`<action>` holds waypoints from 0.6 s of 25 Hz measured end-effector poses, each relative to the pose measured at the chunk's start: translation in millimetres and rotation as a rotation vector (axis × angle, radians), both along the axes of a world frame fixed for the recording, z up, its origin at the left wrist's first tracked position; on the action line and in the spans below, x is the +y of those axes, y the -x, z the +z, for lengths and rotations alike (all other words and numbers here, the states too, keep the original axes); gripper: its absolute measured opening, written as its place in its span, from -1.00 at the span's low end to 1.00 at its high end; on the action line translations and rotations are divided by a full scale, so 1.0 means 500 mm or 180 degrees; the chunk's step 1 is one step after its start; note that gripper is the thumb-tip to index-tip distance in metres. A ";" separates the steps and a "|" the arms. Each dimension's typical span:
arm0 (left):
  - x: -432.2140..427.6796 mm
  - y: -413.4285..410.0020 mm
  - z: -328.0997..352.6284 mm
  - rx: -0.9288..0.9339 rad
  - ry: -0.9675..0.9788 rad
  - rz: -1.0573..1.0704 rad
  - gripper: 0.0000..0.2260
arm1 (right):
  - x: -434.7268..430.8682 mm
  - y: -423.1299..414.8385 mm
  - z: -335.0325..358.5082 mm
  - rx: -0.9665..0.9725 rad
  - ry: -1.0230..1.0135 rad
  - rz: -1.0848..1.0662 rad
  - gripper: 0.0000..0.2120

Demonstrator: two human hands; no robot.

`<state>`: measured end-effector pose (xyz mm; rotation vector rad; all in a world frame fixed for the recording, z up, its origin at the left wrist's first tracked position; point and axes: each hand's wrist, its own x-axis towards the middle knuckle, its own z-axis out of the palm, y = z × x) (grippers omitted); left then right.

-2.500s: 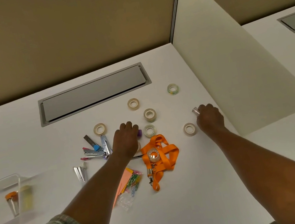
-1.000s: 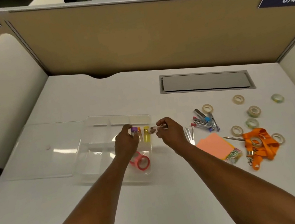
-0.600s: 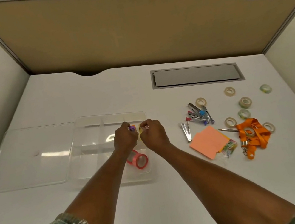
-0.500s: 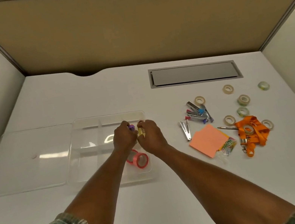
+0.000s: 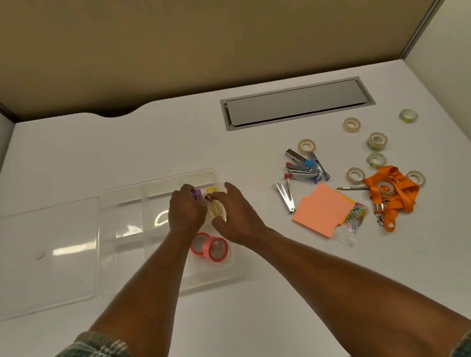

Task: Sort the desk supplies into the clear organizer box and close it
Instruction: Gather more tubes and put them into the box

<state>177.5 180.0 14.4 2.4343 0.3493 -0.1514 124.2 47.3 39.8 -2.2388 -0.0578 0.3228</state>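
Observation:
The clear organizer box (image 5: 124,195) lies open on the white desk, with its clear lid (image 5: 31,261) flat to its left. My left hand (image 5: 187,213) hovers over the far right compartment, pinching a purple-capped tube (image 5: 197,194). My right hand (image 5: 236,214) is beside it with loosely spread fingers around a yellow-capped tube (image 5: 211,190) that stands in that compartment. Two pink tape rolls (image 5: 211,247) lie in the near right compartment. On the desk to the right are several small tape rolls (image 5: 376,140), an orange lanyard (image 5: 400,193), small staplers (image 5: 307,165), pink sticky notes (image 5: 322,212) and coloured paper clips (image 5: 355,215).
A grey cable hatch (image 5: 296,103) is set into the desk at the back right. A tan partition (image 5: 201,27) closes the back, and pale side dividers (image 5: 461,75) stand at both sides. A metal clip (image 5: 286,201) and a pen (image 5: 351,188) lie among the supplies.
Both hands came from the supplies on the right to the box's far right compartment. In the last half second my right hand's fingers loosened and drew slightly right.

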 end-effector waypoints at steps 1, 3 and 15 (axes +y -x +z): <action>-0.004 0.003 0.001 -0.0018 -0.0067 0.0018 -0.69 | -0.012 0.006 -0.002 -0.0081 0.0016 -0.0094 -0.51; -0.020 0.010 0.006 -0.0152 -0.0219 0.0058 -0.66 | -0.046 0.019 -0.006 -0.0222 0.0013 -0.0260 -0.57; -0.280 0.068 -0.007 -0.0256 -0.0275 -0.1224 -0.65 | -0.329 0.102 -0.048 -0.0214 0.0699 -0.0591 -0.72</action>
